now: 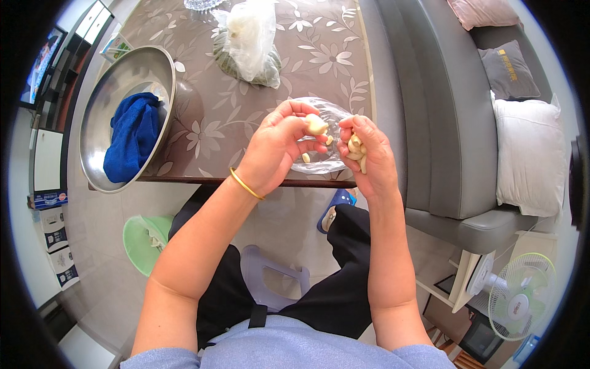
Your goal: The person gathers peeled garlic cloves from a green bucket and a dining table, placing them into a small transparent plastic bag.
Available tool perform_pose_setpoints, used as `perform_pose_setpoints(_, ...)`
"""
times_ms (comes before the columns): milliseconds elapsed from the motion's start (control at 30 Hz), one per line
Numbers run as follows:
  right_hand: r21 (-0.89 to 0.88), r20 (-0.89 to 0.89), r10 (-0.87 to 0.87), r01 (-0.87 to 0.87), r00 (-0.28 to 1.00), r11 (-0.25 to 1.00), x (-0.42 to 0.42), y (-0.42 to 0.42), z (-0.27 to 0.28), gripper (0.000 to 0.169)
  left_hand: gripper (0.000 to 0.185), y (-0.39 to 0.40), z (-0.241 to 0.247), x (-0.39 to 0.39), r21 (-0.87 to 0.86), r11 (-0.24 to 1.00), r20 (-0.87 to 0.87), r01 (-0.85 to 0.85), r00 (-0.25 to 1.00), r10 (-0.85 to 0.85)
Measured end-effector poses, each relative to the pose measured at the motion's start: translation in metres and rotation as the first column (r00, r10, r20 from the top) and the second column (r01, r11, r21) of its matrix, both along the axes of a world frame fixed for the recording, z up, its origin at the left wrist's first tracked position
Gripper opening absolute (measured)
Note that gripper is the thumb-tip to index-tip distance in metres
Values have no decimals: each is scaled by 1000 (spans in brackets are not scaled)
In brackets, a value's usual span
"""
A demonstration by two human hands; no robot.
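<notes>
Between the thumb and fingers of my left hand (276,145) is a pale garlic piece (315,124). Several garlic cloves (355,150) sit in my right hand (378,154), its fingers curled around them. A clear plastic bag (325,167) lies spread on the table near its front edge, below both hands. One loose clove (306,158) shows over the bag, under my left fingers. A smaller clove (329,139) appears just below the held piece; whether my fingers touch it, I cannot tell.
On the floral-covered table (203,138), a steel basin (168,69) holding a blue cloth (131,133) overhangs the left edge. Farther back stands a filled plastic bag (249,46). A green bin (143,244) is on the floor at left, a grey sofa (433,115) at right.
</notes>
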State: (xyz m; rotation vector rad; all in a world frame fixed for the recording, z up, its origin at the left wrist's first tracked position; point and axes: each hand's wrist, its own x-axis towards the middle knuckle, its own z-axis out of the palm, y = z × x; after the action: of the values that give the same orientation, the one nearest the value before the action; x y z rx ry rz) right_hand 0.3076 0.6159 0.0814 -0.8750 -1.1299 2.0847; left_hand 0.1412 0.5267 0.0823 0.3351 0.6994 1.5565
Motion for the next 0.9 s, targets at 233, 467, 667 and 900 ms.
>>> perform_pose_setpoints(233,59,108,21,-27,994,998,-3,-4,-2,26,16,-2,-4,1,-92,987,-345,131,925,-155)
perform_pose_setpoints(467,121,195,69,-94,978,988,-8,-9,-5,29,25,-2,-6,20,76,996,-689,41,724,23)
perform_pose_setpoints(667,12,114,53,-55,992,998,-10,-9,0,36,22,-2,-6,11,24,998,-561,57,827,-34)
perform_pose_setpoints(900,4,-46,139,-139,989,990,-9,-8,1,34,22,-2,-2,8,-19,998,-369,59,927,-62)
